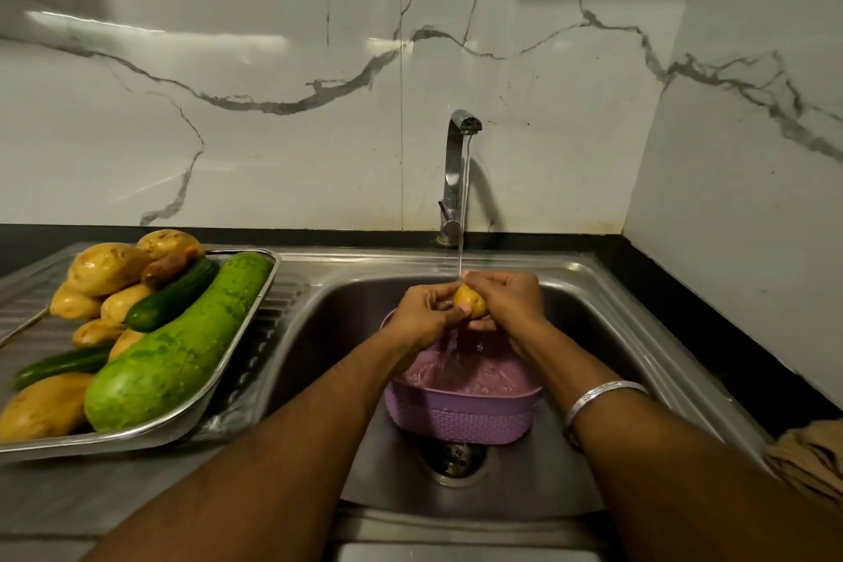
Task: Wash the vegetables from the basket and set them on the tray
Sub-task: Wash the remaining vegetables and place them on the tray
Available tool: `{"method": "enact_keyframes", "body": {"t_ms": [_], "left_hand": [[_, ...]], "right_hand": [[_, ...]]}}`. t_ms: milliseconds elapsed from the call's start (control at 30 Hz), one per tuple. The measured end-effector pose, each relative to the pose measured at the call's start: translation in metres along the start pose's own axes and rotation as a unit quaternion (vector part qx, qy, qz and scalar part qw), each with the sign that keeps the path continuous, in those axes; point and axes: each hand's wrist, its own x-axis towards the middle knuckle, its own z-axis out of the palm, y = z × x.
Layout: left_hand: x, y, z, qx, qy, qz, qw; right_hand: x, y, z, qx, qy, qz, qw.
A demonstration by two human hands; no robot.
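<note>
Both hands held one potato (470, 302) under the tap (457, 178) stream, above the basket (460, 413) in the sink (606, 333). Left hand (422, 317) fingers curled round its left side; right hand (504, 299) fingers wrapped over its right. The tray (237, 361) sat on the drainboard left of the sink, carrying potatoes (107, 267), two cucumbers (173, 294) and a gourd (180, 349). A bangle (602, 397) circled the right wrist. A cloth (809, 454) lay at right.
</note>
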Motion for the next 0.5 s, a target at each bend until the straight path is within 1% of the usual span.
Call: {"method": "enact_keyframes", "body": {"t_ms": [100,167,233,300,367,433,500], "left_hand": [[-0.002,0.003,0.004,-0.006,0.01,-0.002,1.0],[-0.001,0.004,0.004,0.004,0.029,0.0,1.0],[0.0,0.003,0.002,0.016,0.04,0.003,0.999],[0.001,0.003,-0.002,0.014,0.045,0.0,0.999],[0.001,0.003,-0.006,0.003,0.043,-0.004,0.999],[0.002,0.002,-0.008,-0.009,0.03,-0.011,0.999],[0.001,0.0,-0.008,-0.019,0.01,-0.021,1.0]], "right_hand": [[0.002,0.0,0.007,0.005,0.047,0.004,0.999],[0.005,-0.001,0.008,0.013,0.046,0.033,0.998],[0.005,-0.002,0.004,0.066,-0.005,0.079,0.995],[0.005,-0.004,-0.004,0.127,-0.079,0.121,0.981],[0.007,-0.003,-0.014,0.163,-0.131,0.153,0.966],[0.007,-0.003,-0.018,0.166,-0.142,0.162,0.962],[0.006,-0.003,-0.015,0.139,-0.111,0.158,0.971]]}}
